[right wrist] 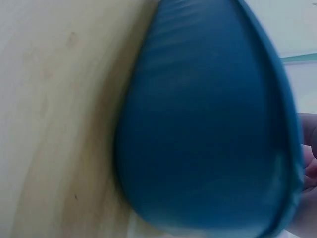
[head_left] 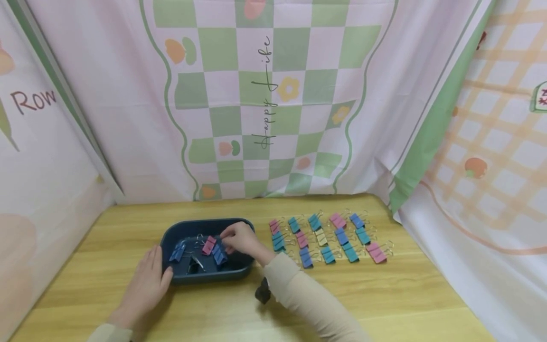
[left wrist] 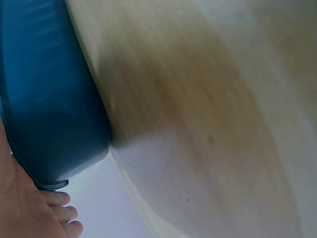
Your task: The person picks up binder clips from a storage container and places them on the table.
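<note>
My left hand (head_left: 147, 278) rests against the left end of a dark blue tray (head_left: 209, 275), thumb by the near rim and the other fingers along its outer side. In the left wrist view, several fingertips (left wrist: 64, 213) show past the tray's rim. My right hand (head_left: 241, 239) reaches over the right part of the tray, fingers curled, pinching a blue binder clip (head_left: 219, 255) near its upper end. Beside that clip lies a pink binder clip (head_left: 209, 245). Another blue binder clip (head_left: 177, 251) is at the tray's left, and a black binder clip (head_left: 193, 266) lies near the front wall.
Right of the tray, several binder clips in pink, teal, blue and yellow lie in rows, among them a yellow clip (head_left: 321, 237) and a large pink clip (head_left: 376, 252). A small black object (head_left: 262, 291) shows beside the right sleeve. Printed curtains (head_left: 273, 118) enclose the wooden table (head_left: 222, 313).
</note>
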Action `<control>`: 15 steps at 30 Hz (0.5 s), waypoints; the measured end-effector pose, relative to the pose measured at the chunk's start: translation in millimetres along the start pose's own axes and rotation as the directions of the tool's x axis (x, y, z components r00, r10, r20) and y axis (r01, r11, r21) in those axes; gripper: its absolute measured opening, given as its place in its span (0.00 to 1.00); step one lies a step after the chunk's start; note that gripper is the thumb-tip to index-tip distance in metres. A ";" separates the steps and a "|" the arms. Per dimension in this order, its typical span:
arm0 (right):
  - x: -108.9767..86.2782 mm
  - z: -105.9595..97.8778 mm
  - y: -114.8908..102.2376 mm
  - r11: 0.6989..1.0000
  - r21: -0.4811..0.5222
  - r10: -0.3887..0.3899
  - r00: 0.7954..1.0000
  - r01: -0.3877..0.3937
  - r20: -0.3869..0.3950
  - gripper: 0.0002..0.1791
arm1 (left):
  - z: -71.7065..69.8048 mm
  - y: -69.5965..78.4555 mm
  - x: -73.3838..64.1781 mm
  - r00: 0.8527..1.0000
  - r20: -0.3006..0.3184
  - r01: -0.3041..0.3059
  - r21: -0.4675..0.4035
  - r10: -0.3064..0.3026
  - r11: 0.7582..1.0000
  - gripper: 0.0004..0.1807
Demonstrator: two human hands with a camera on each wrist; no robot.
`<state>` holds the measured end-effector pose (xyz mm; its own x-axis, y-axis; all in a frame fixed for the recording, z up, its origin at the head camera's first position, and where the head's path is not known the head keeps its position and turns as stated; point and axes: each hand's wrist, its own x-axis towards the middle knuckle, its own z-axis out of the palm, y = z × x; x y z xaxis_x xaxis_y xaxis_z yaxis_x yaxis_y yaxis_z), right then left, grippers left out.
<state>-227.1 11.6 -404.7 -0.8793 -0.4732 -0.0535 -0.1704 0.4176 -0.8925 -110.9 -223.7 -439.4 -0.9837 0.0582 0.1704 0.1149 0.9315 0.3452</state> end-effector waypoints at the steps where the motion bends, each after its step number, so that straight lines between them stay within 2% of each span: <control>1: -1.1 -2.8 -0.5 1.000 0.013 -0.007 1.000 0.007 -0.003 0.09 | 0.0 0.0 0.1 1.000 -0.001 -0.001 -0.004 0.001 1.000 0.35; 9: -9.0 -23.7 1.5 0.988 0.156 -0.009 1.000 0.007 0.009 0.13 | 0.8 -0.9 -0.9 0.999 -0.037 -0.029 0.013 0.029 1.000 0.34; 15: -18.2 -39.0 1.7 0.974 0.226 -0.019 1.000 0.017 0.010 0.14 | 1.2 -1.5 -0.9 0.999 -0.032 -0.027 0.020 0.028 0.999 0.35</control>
<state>-228.7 51.2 -387.8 -0.8716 -0.4886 -0.0406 -0.0800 0.2235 -0.9714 -110.3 -224.7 -441.2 -0.9751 0.0724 0.2095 0.1387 0.9366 0.3217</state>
